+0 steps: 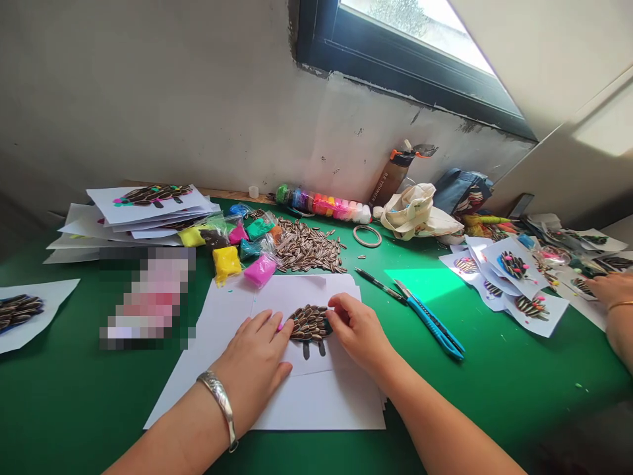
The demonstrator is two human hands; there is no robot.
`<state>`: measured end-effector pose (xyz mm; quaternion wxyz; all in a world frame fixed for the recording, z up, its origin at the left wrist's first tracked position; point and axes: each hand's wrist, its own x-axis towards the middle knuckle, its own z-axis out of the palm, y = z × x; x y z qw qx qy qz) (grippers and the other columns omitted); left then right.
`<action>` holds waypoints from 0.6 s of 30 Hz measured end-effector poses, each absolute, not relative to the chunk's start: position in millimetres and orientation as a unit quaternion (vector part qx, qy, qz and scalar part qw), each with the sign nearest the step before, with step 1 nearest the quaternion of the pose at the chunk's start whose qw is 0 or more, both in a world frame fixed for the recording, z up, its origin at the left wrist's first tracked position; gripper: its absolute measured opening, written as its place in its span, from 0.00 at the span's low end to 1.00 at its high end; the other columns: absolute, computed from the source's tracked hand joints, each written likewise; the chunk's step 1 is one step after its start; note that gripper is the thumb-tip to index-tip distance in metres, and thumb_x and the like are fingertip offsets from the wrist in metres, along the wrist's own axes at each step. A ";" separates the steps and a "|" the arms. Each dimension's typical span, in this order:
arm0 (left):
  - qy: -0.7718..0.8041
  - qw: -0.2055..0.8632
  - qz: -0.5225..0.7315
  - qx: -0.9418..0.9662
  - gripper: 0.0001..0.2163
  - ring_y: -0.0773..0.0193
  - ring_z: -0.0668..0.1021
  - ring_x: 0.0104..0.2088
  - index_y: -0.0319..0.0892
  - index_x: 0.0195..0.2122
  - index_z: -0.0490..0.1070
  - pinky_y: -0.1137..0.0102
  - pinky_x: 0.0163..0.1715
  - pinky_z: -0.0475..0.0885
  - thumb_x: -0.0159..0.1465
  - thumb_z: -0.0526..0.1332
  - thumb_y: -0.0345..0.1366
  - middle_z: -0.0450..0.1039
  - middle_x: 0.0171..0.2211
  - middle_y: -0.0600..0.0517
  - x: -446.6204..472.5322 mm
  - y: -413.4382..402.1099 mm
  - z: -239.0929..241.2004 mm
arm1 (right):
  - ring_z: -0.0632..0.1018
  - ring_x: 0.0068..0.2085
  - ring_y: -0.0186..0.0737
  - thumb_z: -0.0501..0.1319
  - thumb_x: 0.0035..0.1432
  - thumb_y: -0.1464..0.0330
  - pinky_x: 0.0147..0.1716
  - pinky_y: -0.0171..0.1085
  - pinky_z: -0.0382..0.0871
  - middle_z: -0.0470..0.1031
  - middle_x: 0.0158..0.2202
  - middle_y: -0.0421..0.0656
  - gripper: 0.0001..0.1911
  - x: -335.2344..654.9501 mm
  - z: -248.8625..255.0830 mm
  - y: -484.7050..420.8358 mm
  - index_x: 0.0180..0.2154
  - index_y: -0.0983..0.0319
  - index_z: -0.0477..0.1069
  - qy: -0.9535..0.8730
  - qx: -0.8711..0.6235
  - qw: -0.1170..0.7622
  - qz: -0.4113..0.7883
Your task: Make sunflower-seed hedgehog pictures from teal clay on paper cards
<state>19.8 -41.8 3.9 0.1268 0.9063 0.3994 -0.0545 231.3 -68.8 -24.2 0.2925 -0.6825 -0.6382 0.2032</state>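
On a stack of white paper (321, 409) lies a hedgehog-like picture covered in sunflower seeds (309, 323), with two dark legs below. My left hand (260, 356) rests flat at its left side, fingers stretched over the paper, a bit of pink showing by the fingertips. At the picture's right edge, my right hand (356, 326) has thumb and forefinger pinched together; whatever sits between them is hidden. Behind the paper is a pile of loose sunflower seeds (311, 245). Small bags of coloured clay, including a yellow one (227, 264) and a pink one (260, 270), lie beside it.
Right of the paper are a pen (380, 285) and a blue utility knife (435, 326). Finished seed pictures are stacked at left (153, 198) and spread at right (514, 270). A bottle (393, 175) leans behind. Another person's hand (613, 290) reaches in at far right.
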 end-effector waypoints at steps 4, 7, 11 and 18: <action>0.399 0.131 -0.063 0.905 0.24 0.44 0.63 0.63 0.36 0.61 0.63 0.47 0.61 0.60 0.63 0.59 0.33 0.62 0.62 0.38 20.1 -42.0 5.1 | 0.70 0.30 0.36 0.54 0.61 0.67 0.31 0.33 0.59 0.71 0.28 0.39 0.09 234.9 -24.6 -68.9 0.30 0.60 0.69 -0.646 -0.687 0.276 0.183; 0.399 0.130 -0.071 0.905 0.24 0.44 0.62 0.63 0.36 0.62 0.62 0.47 0.61 0.59 0.64 0.58 0.33 0.62 0.63 0.39 20.7 -41.5 5.0 | 0.70 0.31 0.36 0.53 0.61 0.67 0.31 0.34 0.59 0.72 0.29 0.40 0.10 233.8 -26.7 -67.2 0.30 0.60 0.69 -0.656 -0.693 0.244 0.173; 0.399 0.126 -0.076 0.905 0.25 0.44 0.62 0.63 0.36 0.62 0.62 0.48 0.61 0.59 0.64 0.58 0.33 0.62 0.63 0.39 21.2 -41.3 6.1 | 0.71 0.31 0.37 0.53 0.61 0.68 0.31 0.34 0.59 0.73 0.30 0.41 0.10 230.3 -27.7 -65.9 0.30 0.60 0.70 -0.661 -0.696 0.227 0.164; 0.396 0.121 -0.068 0.908 0.24 0.44 0.63 0.62 0.36 0.61 0.64 0.48 0.61 0.61 0.63 0.58 0.33 0.63 0.62 0.39 17.5 -44.3 5.1 | 0.72 0.30 0.35 0.54 0.61 0.67 0.31 0.32 0.62 0.73 0.28 0.39 0.10 249.2 -26.3 -56.4 0.30 0.59 0.71 -0.654 -0.689 0.276 0.147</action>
